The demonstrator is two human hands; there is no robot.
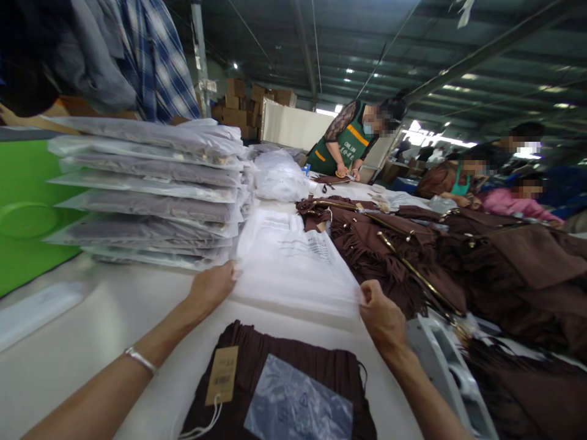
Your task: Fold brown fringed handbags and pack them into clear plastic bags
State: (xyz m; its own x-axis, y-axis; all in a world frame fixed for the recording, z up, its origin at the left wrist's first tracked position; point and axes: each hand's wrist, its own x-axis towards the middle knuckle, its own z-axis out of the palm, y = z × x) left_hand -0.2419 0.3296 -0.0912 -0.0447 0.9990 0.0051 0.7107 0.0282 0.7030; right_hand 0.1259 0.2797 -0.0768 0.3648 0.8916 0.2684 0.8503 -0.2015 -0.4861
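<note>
A translucent white plastic bag [293, 269] with printed text is stretched flat between my two hands above the table. My left hand [214, 284] pinches its near left corner, and my right hand [380, 308] pinches the near right corner. Both edges look slightly blurred. Just in front of me lies a folded dark brown fringed bag [247, 342]. On top of it rest a tan paper tag [222, 374] with a white string and a small clear plastic packet [300, 400]. Neither hand touches the brown bag.
A stack of filled plastic bags [156, 183] stands at left beside a green box [32, 214]. Brown fringed bags with gold zippers [403, 250] pile up at right, near a grey plastic crate [444, 366]. Across the table a co-worker in a green apron [343, 143] handles scissors.
</note>
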